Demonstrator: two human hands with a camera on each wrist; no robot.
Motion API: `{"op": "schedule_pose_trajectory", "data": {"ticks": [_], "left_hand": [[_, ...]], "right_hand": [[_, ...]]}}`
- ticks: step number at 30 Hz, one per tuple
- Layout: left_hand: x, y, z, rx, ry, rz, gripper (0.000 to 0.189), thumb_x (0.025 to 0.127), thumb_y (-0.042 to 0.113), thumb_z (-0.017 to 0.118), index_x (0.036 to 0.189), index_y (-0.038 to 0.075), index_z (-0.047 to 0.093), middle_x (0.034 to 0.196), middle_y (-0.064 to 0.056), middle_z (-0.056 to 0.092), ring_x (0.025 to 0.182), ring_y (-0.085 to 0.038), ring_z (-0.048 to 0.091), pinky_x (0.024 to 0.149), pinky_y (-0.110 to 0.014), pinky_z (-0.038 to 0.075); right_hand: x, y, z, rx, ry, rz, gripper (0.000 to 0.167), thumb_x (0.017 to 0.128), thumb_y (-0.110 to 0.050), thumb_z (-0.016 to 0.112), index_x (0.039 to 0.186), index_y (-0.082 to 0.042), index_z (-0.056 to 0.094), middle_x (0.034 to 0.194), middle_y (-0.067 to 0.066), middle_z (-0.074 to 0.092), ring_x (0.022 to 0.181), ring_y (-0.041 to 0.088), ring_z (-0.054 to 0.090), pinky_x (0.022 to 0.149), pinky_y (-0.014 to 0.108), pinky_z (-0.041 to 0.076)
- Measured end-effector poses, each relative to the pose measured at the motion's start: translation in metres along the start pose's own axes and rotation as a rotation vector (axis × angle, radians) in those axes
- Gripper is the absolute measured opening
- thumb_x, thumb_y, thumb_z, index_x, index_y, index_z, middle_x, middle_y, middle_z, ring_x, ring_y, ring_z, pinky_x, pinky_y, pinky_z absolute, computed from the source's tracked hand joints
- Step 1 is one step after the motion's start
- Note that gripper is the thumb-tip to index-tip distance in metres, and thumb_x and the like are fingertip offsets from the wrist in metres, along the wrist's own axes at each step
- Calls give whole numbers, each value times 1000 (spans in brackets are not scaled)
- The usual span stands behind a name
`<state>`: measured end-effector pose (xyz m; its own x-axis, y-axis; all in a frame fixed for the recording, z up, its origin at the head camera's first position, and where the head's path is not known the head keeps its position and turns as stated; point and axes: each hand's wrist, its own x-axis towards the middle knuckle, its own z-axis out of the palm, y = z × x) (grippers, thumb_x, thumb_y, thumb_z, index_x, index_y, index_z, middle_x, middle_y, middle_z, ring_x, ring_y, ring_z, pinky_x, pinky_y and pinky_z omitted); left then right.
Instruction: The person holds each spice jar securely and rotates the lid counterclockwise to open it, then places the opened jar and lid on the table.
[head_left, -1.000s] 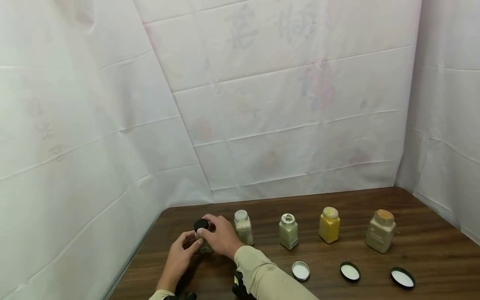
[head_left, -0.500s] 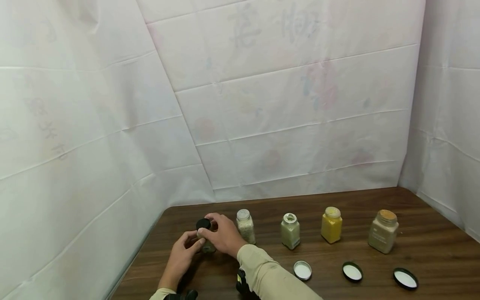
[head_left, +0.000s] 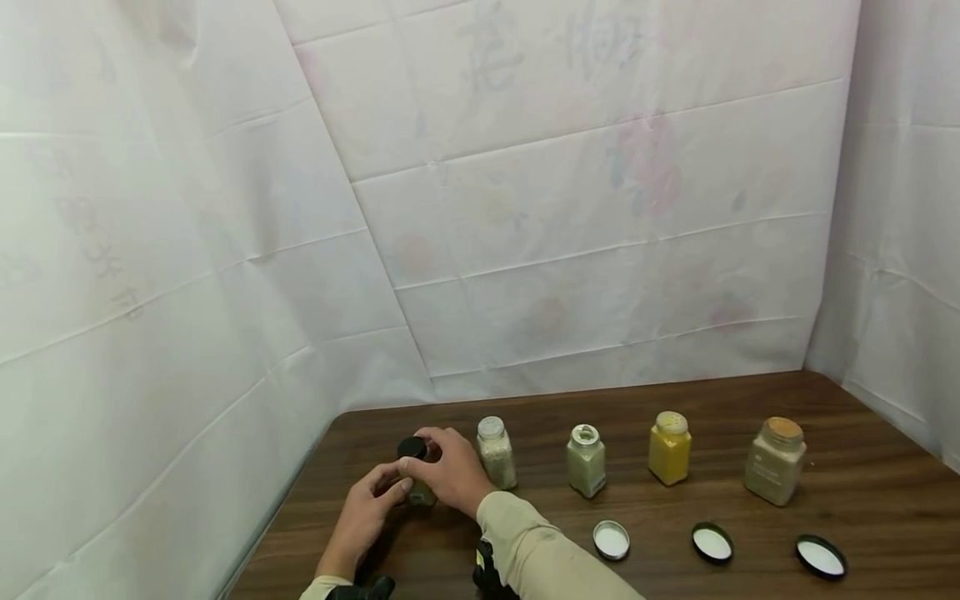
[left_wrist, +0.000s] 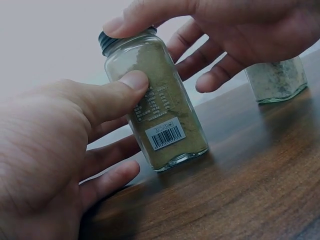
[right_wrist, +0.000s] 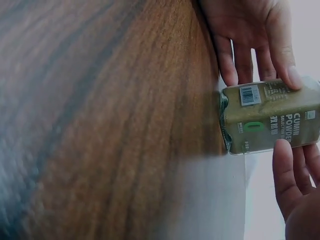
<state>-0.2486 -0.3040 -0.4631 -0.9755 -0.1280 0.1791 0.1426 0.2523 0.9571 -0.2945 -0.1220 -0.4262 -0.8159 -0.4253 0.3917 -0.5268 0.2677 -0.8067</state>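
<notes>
A square glass jar of cumin powder [left_wrist: 170, 110], labelled in print and with a barcode, stands on the wooden table at the left of the head view. Its black lid [head_left: 412, 448] is on top. My left hand [head_left: 362, 512] grips the jar's body between thumb and fingers. From the other side my right hand [head_left: 453, 471] pinches the lid, thumb on the near edge and fingers behind. In the right wrist view the green-brown powder shows through the jar, its base at the table surface.
To the right stand a lidless jar of pale flakes [head_left: 496, 454], a jar of pale green powder [head_left: 586, 462], a yellow jar [head_left: 669, 450] and a wider orange-topped jar [head_left: 776, 462]. In front lie a silver-rimmed lid [head_left: 611, 540] and two dark-rimmed lids [head_left: 712, 543], [head_left: 821, 556].
The head view has shifted slightly, so the whole scene sits a little further right. Both hands keep their hold on the cumin jar and its lid.
</notes>
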Motion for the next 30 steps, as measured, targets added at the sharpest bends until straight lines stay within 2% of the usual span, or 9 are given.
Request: {"op": "schedule_pose_trajectory", "data": {"ticks": [5,10,17,22,30], "left_hand": [[3,3,2,14,-25,39,37,96,12,68,130,0,61,125,-14,66,105,-16,64,83,-33,54],[4,5,2,10,-51,34,37,98,12,66,132,0,58,127,-14,65,104,-15,63,84,-33,53],[0,2,1,11,-115,19,41,101,14,61,136,-4,52,134,-18,60,110,-13,60,87,-31,51],[-1,3,1,-11,-125,23,39,101,13,60,135,-4,52,133,-18,60,110,-14,60,88,-30,51],[-2,4,-2,-1,-150,19,40,102,12,58,137,-6,49,134,-21,59,110,-15,60,89,-29,50]], "right_hand": [[0,-1,1,-11,53,-56,47,95,-47,68,130,-16,65,100,-1,56,81,7,52,70,27,47],[0,1,3,-45,74,-72,45,96,-47,66,129,-17,66,98,-1,55,76,7,49,68,26,45],[0,5,4,-61,41,-40,43,95,-49,65,128,-22,67,97,-7,53,79,7,49,70,25,44],[0,6,4,-57,27,-61,42,96,-48,64,127,-20,67,96,-6,52,79,8,48,69,25,44],[3,6,0,-44,-33,-114,22,97,-46,64,110,-28,69,93,-3,50,78,8,45,68,25,42]]}}
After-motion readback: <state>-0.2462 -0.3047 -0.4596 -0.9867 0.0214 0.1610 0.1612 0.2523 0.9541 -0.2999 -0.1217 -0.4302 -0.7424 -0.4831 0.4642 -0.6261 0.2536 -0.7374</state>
